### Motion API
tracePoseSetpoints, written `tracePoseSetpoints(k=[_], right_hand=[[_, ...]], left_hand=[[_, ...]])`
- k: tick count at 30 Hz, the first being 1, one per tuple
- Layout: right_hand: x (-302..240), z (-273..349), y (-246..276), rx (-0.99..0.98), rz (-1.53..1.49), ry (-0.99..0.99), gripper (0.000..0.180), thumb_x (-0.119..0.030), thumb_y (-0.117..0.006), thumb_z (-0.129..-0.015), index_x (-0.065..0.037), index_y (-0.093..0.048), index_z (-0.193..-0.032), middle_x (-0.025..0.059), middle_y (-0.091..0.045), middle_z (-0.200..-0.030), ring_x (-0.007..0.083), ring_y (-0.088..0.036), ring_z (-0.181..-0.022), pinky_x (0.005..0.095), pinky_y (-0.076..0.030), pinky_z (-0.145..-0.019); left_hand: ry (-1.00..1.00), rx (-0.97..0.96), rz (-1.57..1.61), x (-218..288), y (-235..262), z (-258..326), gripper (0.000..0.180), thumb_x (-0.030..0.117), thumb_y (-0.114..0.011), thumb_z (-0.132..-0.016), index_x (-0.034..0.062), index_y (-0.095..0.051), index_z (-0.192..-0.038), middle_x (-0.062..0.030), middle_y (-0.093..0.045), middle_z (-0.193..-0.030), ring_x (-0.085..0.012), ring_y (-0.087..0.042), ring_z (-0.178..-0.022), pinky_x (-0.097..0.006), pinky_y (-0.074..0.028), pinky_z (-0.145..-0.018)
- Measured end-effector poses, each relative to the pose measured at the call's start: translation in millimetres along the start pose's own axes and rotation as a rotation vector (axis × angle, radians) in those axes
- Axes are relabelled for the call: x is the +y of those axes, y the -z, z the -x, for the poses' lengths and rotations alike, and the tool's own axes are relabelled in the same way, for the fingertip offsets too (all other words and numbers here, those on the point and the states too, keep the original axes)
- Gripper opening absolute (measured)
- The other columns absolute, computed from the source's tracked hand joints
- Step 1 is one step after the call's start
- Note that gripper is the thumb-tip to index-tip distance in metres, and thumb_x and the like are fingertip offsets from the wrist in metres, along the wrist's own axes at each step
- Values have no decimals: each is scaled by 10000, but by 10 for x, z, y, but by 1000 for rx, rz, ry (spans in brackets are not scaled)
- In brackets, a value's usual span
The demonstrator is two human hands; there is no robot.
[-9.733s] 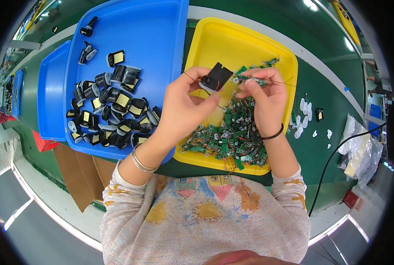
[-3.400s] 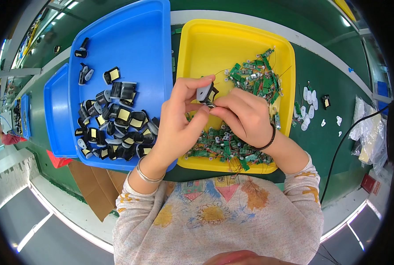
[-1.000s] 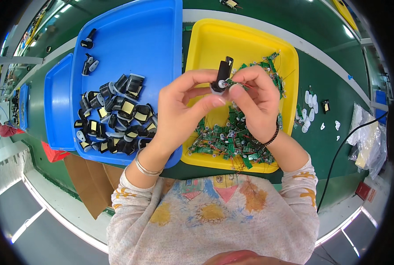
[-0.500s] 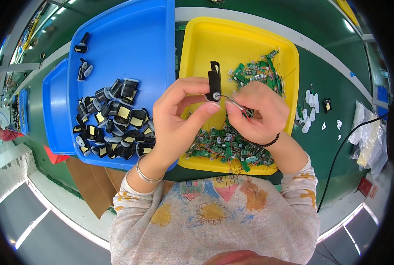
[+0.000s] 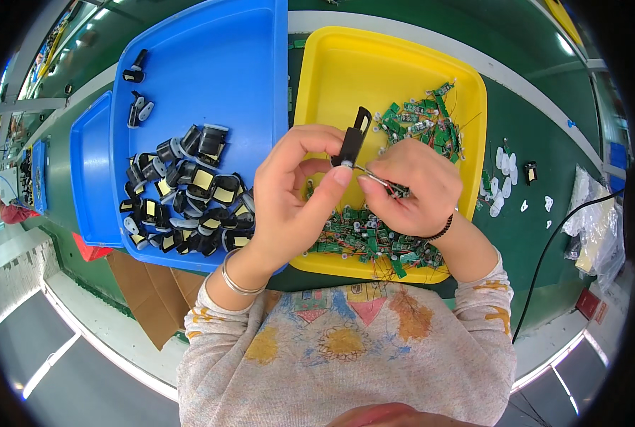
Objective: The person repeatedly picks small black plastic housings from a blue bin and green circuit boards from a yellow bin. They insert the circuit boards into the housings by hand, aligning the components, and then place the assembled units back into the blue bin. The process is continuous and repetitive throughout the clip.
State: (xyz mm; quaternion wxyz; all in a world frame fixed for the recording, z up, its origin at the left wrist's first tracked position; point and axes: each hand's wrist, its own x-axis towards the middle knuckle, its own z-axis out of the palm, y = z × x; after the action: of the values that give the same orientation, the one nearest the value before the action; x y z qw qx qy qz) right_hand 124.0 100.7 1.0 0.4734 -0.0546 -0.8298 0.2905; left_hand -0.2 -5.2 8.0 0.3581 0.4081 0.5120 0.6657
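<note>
Now, left hand [image 5: 289, 192] pinching black clip [image 5: 352, 142], yellow tray [image 5: 346, 64]

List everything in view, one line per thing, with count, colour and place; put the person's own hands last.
black plastic piece: one, black, pinched in the left hand above the yellow tray.
yellow tray: one, yellow, centre of the bench.
small circuit boards: many, green with thin wires, heaped in the yellow tray's far right and near edge.
large blue tray: one, blue, left of the yellow tray.
black housings: many, black with pale faces, piled in the large blue tray.
second blue tray: one, blue, further left.
small white parts: several, white, on the green bench right of the yellow tray.
cardboard: brown, under the bench edge.
left hand: holds the black plastic piece.
right hand: pinches a thin wire at the piece's lower end.
</note>
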Motion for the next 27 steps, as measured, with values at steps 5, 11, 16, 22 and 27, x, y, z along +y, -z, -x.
tracePoseSetpoints(k=[5, 11, 16, 22, 27], right_hand=[[-24, -11, 5, -37, -96, -170, 120, -29, -671, -637, -42, -593, -728, 51, -538, -594, 186, -499, -473, 261, -384, -424], [-19, 0, 1, -44, -101, -169, 115, -33, -667, -639, -46, -589, -722, 49, -537, -597, 187, -502, -479, 263, -387, -429], [-12, 11, -9, -83, -68, -92, 149, -62, -688, -629, -60, -587, -739, 52, -534, -604, 195, -506, -489, 269, -386, -429], [-52, -15, -16, -99, -62, -57, 173, -84, -696, -628, -68, -588, -761, 54, -540, -626, 206, -510, -508, 281, -390, -436], [-49, -25, -2, -80, -68, -34, 143, -75, -679, -648, -59, -590, -759, 61, -545, -636, 226, -509, -515, 283, -390, -440]], left_hand=[[-19, -46, 62, 31, -1, -31, 196, -24, -561, -777, -22, -520, -968, -118, -522, -1029, -163, -537, -942, -276, -467, -791], [6, -110, 108, 53, 18, -51, 191, -20, -566, -784, -22, -521, -969, -124, -524, -1032, -176, -537, -959, -293, -467, -818], [43, -116, 245, 52, 37, -35, 156, -13, -537, -803, -17, -506, -955, -116, -517, -1016, -179, -511, -980, -301, -419, -856], [12, -112, 223, 55, 23, -12, 132, 2, -498, -820, -17, -477, -948, -112, -497, -970, -188, -488, -996, -311, -365, -887], [-110, -195, 168, 28, 71, -31, 153, -5, -503, -814, -18, -466, -961, -115, -486, -998, -186, -486, -997, -308, -370, -883]])
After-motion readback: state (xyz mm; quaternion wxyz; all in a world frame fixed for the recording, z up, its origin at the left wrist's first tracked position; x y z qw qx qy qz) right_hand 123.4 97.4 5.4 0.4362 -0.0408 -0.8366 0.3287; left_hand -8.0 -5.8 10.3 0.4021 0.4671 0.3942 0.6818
